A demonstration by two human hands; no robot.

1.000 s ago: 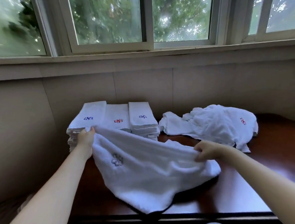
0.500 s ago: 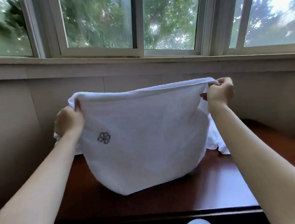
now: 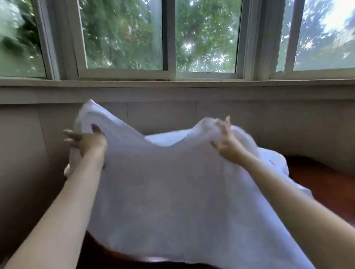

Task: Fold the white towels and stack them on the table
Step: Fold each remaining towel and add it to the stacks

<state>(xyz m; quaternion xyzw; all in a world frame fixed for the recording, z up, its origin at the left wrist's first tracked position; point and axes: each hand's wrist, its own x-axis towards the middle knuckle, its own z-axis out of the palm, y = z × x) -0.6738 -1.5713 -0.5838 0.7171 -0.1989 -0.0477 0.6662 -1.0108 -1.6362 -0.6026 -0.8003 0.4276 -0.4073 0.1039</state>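
Note:
A large white towel billows over the dark wooden table, spread wide and blurred by motion. My left hand lies on its far left part, fingers splayed straight and thumb on the cloth. At the far right edge my right hand touches the towel, its fingers spread too. Neither hand plainly grips the cloth. The towel's near edge hangs past the table's front edge. Behind it, a heap of unfolded white towels shows at the right. The folded stack is almost wholly hidden; a white bit peeks out by my left wrist.
A beige wall panel rises right behind the table, with a window sill and windows above. Bare table top shows at the right and at the lower left.
The towel was lifted off the table and held up taut by its top edge. Now it has swung down and forward flat, and both hands have lowered with fingers opened out.

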